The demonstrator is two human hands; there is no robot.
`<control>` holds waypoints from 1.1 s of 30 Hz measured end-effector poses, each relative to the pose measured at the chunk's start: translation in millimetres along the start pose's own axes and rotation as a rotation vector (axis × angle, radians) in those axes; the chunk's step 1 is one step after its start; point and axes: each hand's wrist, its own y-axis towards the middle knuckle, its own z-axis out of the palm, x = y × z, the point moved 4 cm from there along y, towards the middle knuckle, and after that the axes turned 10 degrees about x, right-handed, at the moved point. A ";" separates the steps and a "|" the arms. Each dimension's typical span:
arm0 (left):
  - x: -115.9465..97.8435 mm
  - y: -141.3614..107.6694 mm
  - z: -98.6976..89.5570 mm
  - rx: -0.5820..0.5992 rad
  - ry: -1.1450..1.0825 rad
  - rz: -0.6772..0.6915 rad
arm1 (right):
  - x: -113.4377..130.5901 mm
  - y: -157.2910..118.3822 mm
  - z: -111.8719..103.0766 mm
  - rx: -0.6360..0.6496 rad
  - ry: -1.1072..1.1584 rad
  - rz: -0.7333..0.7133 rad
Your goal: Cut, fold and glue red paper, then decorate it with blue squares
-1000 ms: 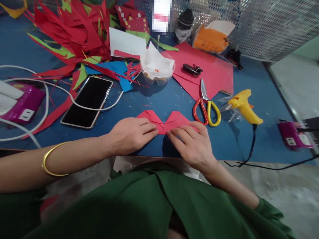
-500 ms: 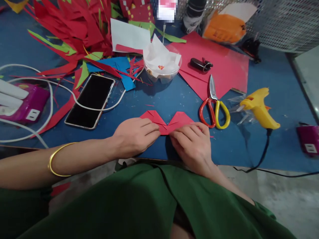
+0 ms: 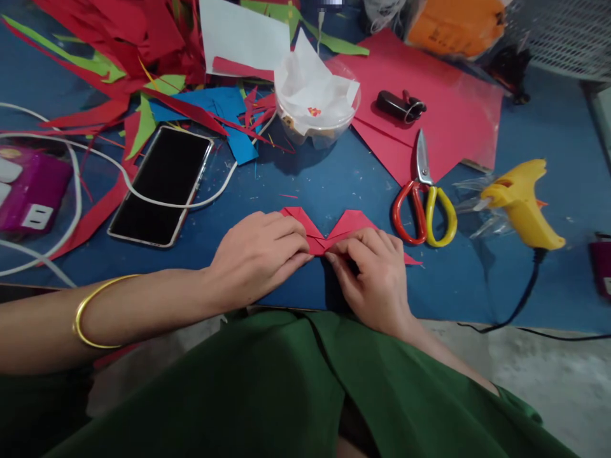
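Observation:
A folded piece of red paper lies on the blue table near its front edge, with a V-shaped notch in its upper side. My left hand grips its left part, thumb and fingers closed at the lower edge. On the other side of the notch, my right hand pinches the paper between thumb and curled fingers. Both hands hide much of the paper's lower half. A pointed red tip shows to the right of my right hand. Scissors with one red and one yellow handle lie just beyond that hand.
A phone with a white cable across it lies at left, near a purple power socket. Paper scraps are heaped behind. A clear bowl, red sheets and a yellow glue gun lie beyond my hands.
The view has shifted slightly, so the table things appear higher and more spread out. My right thumb and fingers now show a pinch at the paper's lower edge by the notch.

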 end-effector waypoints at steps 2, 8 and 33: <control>-0.4 1.3 -0.8 0.003 0.020 -0.013 | 0.5 0.4 0.2 -0.005 -0.013 0.011; -1.6 2.9 -2.7 -0.012 0.083 -0.049 | 0.9 0.9 1.4 -0.010 -0.033 0.036; -24.3 -7.6 0.2 -0.111 0.503 0.288 | 0.2 1.9 1.7 -0.026 -0.082 0.017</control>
